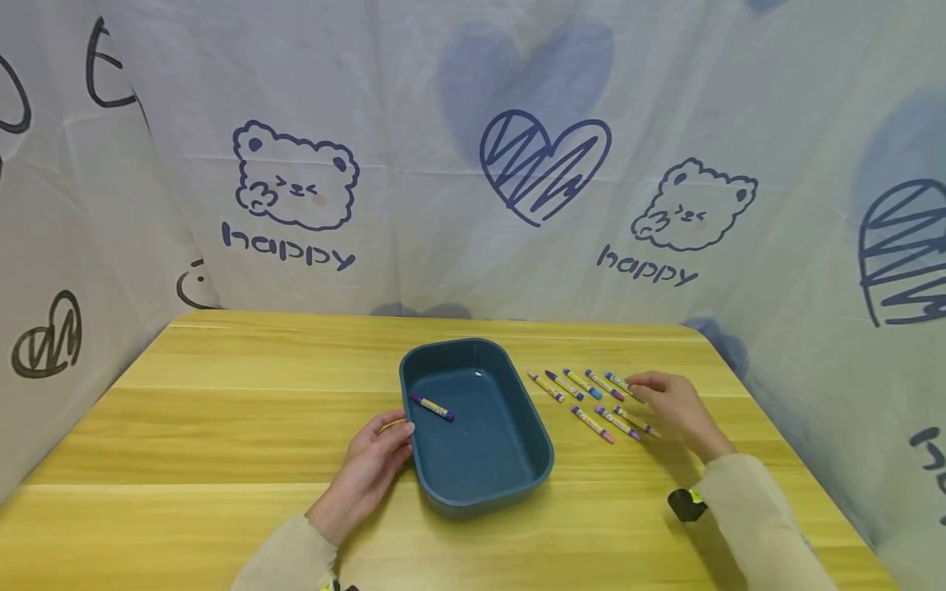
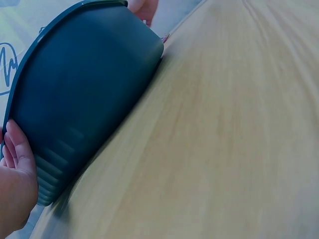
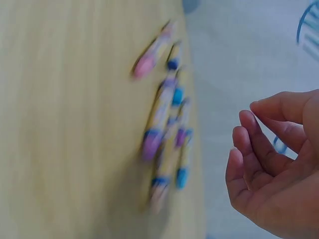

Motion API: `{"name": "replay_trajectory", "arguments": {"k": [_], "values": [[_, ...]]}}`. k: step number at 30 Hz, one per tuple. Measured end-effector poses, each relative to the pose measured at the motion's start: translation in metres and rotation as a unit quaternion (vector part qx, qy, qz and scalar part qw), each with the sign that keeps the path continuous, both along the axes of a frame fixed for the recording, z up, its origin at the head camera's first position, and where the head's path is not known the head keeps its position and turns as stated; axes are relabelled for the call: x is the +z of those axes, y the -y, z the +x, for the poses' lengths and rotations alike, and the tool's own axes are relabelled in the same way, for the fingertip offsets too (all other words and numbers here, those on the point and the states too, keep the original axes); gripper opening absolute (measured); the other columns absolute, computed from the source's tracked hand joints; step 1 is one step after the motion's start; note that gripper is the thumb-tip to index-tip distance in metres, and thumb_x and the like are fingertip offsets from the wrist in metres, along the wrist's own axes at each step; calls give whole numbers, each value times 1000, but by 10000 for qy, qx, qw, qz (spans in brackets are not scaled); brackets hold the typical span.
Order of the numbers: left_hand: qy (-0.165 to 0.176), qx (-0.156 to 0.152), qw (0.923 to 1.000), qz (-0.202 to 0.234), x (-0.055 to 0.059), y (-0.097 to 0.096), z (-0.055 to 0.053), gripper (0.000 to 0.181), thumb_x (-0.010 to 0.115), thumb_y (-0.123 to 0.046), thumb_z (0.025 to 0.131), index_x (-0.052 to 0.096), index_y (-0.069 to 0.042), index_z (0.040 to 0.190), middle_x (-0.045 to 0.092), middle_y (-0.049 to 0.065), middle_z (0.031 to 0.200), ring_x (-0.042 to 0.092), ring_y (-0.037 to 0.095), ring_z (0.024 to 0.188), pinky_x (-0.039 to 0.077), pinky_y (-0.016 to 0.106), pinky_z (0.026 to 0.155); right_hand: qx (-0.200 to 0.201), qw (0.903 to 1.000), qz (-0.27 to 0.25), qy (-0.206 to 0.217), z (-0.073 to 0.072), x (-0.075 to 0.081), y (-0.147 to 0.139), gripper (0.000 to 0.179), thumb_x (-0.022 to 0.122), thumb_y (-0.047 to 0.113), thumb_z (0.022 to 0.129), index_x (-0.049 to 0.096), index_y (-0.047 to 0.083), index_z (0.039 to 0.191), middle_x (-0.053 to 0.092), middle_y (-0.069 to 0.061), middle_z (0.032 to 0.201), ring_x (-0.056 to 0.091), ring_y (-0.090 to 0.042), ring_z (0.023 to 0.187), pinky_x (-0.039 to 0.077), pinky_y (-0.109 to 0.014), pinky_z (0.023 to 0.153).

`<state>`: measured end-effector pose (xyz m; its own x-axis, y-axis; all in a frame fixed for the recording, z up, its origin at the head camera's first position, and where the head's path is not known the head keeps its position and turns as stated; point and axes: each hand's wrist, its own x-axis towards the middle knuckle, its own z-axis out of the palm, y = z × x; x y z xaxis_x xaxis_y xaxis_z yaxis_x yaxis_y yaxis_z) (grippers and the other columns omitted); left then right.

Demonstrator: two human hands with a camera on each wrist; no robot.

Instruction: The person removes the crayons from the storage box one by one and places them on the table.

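Observation:
A dark blue plastic bin [image 1: 484, 447] stands on the table with one purple-tipped crayon [image 1: 433, 408] lying inside near its left wall. My left hand [image 1: 369, 468] holds the bin's left side, thumb at the rim and fingers against the outer wall; the left wrist view shows this hand [image 2: 19, 186] at the bin's side [image 2: 84, 74]. To the right of the bin, several crayons [image 1: 593, 424] with yellow wrappers lie in two slanted rows. Over the far right crayon [image 1: 619, 383] hovers my right hand [image 1: 676, 406], fingers loosely bent, nothing visible between them in the right wrist view.
The wood-patterned table [image 1: 244, 427] reaches back to a white cloth [image 1: 414, 164] printed with bears and hearts, which also hangs at both sides. A black wrist device [image 1: 687, 504] sits below the right sleeve [image 1: 761, 517].

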<state>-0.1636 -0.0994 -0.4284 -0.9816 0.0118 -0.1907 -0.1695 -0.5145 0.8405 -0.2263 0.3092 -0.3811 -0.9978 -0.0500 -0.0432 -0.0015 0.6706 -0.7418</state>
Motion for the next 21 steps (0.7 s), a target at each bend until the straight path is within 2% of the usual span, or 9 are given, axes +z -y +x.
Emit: {"name": "replay_trajectory", "arguments": {"k": [5, 11, 21], "values": [[27, 13, 10000, 29, 0, 0, 0, 22, 54, 6, 94, 49, 3, 115, 62, 3, 89, 58, 11, 78, 50, 21, 72, 238, 9996, -155, -79, 1, 18, 27, 36, 51, 19, 101, 56, -5, 128, 54, -24, 131, 49, -41, 120, 40, -55, 99], [15, 10, 10000, 16, 1, 0, 0, 23, 54, 5, 94, 48, 3, 116, 61, 3, 89, 58, 11, 78, 50, 21, 72, 599, 9977, -209, -241, -1, 32, 58, 32, 53, 19, 100, 60, 0, 126, 58, -19, 127, 52, -37, 118, 44, -51, 96], [63, -1, 10000, 17, -1, 0, -1, 22, 53, 6, 94, 48, 3, 115, 61, 4, 89, 58, 11, 77, 50, 21, 72, 1083, 9924, -72, -584, -8, 56, 116, 28, 57, 16, 98, 64, 3, 122, 63, -13, 121, 55, -31, 114, 46, -47, 93]]}}
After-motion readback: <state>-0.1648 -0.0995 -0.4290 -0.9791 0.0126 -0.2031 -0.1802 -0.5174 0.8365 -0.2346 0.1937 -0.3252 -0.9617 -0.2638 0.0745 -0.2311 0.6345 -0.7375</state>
